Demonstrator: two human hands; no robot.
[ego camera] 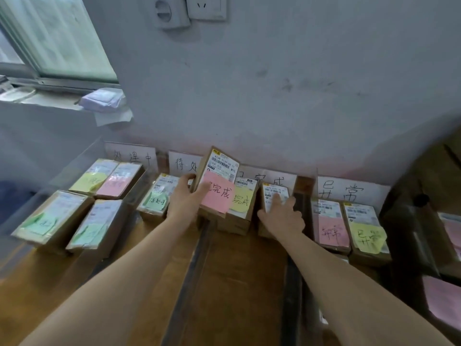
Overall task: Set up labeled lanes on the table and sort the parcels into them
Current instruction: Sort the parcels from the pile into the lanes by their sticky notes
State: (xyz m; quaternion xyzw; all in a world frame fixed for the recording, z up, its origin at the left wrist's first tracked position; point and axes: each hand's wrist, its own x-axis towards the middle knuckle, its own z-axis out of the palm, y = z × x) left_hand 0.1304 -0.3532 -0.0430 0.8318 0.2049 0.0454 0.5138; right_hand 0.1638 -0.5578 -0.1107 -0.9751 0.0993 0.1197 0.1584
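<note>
The tilted box (pixel 222 168) stands raised on its near edge in the third lane, before the lane sign (pixel 274 179) at the wall and just beside the yellow-note box (pixel 243 203). Judge it light, stiff cardboard with a slick label, so hold it by the side edges, not the loose pink note (pixel 216 197). Your left hand (pixel 185 197), arm stretched forward, grips its left edge with the thumb in front and fingers curled behind, while your right hand (pixel 282 216) lies palm down, fingers straight, pressing the flat box (pixel 270 189).
</note>
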